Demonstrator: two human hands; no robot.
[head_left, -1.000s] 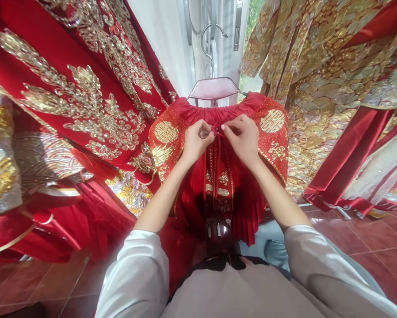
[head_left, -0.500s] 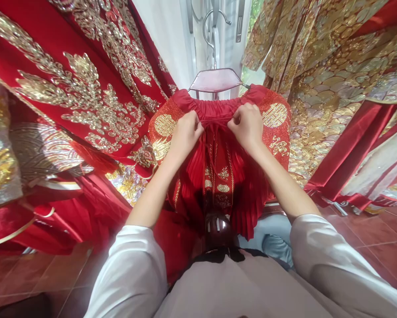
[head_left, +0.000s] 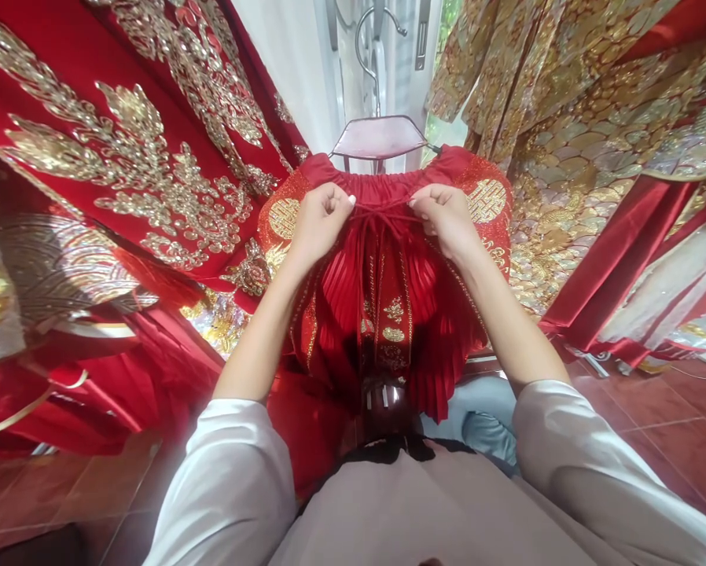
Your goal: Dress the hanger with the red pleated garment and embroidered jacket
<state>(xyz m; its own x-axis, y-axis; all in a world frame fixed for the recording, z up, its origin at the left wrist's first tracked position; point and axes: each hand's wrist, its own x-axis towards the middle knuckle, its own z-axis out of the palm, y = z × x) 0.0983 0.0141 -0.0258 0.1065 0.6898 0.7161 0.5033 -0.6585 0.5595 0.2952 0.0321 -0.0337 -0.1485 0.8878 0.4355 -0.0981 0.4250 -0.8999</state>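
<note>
A red pleated skirt [head_left: 344,279] with a gathered waistband hangs in front of me, over a red jacket [head_left: 498,177] with gold round emblems. Both hang from a hanger [head_left: 380,135] with a metal hook. At the middle of the waistband a thin red drawstring [head_left: 382,211] forms a bow, its loose ends dangling over the skirt. My left hand [head_left: 321,220] pinches the drawstring on the left side of the bow. On the right side, my right hand [head_left: 450,220] pinches it between thumb and fingertips. The cord runs stretched between the two hands.
A red garment with gold sequins [head_left: 170,189] hangs close on the left. Gold-patterned garments [head_left: 542,157] hang on the right. Behind the hanger is a white door frame [head_left: 409,79]. Below are a dark rounded object [head_left: 384,401] and red floor tiles [head_left: 671,409].
My hands have moved slightly apart, drawing the drawstring out sideways. A bow now shows at the waistband's middle. The view has shifted slightly.
</note>
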